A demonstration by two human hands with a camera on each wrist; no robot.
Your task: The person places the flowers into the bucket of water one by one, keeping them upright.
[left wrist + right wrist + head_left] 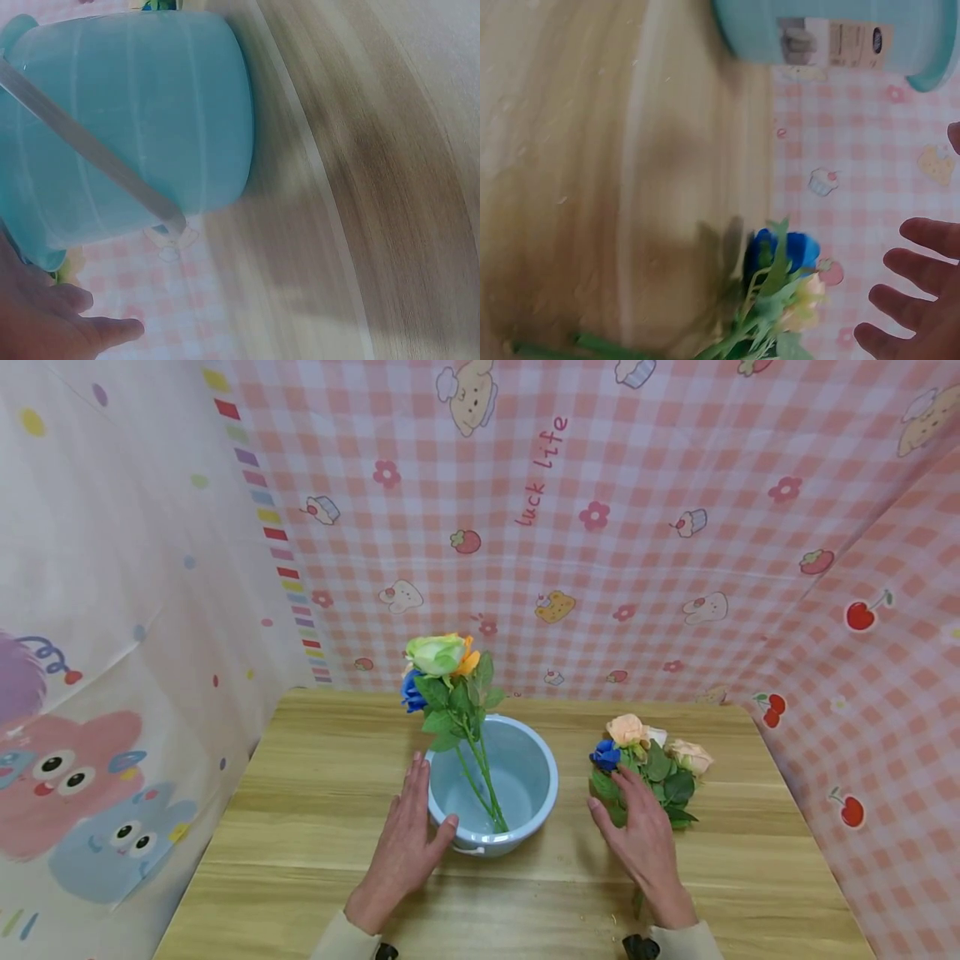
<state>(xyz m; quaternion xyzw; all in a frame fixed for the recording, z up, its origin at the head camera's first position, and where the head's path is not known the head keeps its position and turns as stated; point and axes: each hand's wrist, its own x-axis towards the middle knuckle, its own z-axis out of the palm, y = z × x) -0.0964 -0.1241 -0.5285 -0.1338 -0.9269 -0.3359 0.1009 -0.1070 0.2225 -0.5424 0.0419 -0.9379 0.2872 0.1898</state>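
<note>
A light blue bucket stands on the table, its grey handle hanging down its side in the left wrist view. Several artificial roses, green, orange and blue, lean in it with their stems against the near inner wall. My left hand is at the bucket's left rim, fingers extended and thumb apart. To the right lies a bunch of artificial roses in peach, white and blue with green leaves. Over its near left side is my right hand, fingers spread and holding nothing. In the right wrist view the blue rose lies below the fingers.
The wooden table ends at a pink checked cloth behind it. A white printed cloth hangs at the left. Stems stick out toward the near side, and small crumbs dot the tabletop.
</note>
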